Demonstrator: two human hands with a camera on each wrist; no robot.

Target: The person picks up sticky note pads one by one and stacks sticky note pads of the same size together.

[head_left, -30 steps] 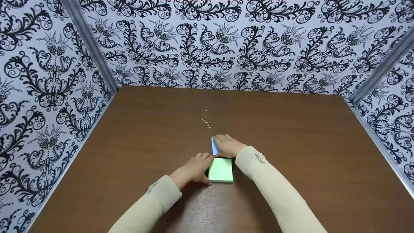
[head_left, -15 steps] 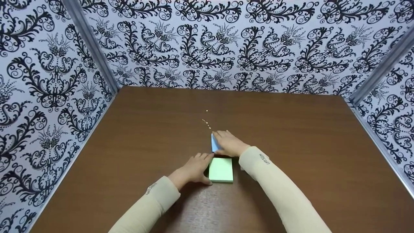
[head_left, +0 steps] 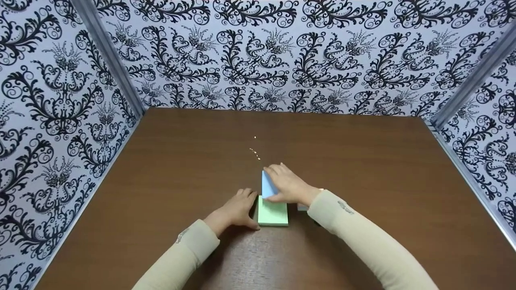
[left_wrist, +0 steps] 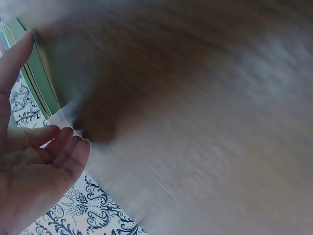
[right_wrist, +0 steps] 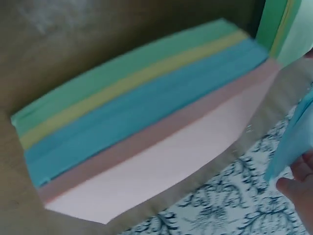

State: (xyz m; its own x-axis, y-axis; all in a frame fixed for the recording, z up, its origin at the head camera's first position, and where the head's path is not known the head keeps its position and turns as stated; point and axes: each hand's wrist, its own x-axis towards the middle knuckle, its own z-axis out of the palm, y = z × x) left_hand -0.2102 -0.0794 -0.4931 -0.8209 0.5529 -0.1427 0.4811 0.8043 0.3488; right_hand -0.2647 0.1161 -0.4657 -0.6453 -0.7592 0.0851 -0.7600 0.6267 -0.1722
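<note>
A pale green sticky-note pad lies on the brown table in the head view. My left hand rests along its left side, thumb by the near corner and fingers by the far corner, relaxed. In the left wrist view the pad's layered green edge shows beside the thumb. My right hand pinches a light blue sticky-note pad, tilted, its near corner overlapping the green pad's far edge. The right wrist view shows fingers at the lower edge of this blue pad.
A thick stack of sticky notes, layered green, yellow, blue and pink, lies beside the right forearm; the sleeve mostly hides it in the head view. Small bright specks dot the table further back. Patterned walls enclose the back and sides.
My right hand has brought the blue pad up and nearer, tilting it so it overlaps the green pad's far edge. A corner of the stack now shows by the right sleeve. The left hand stays put.
</note>
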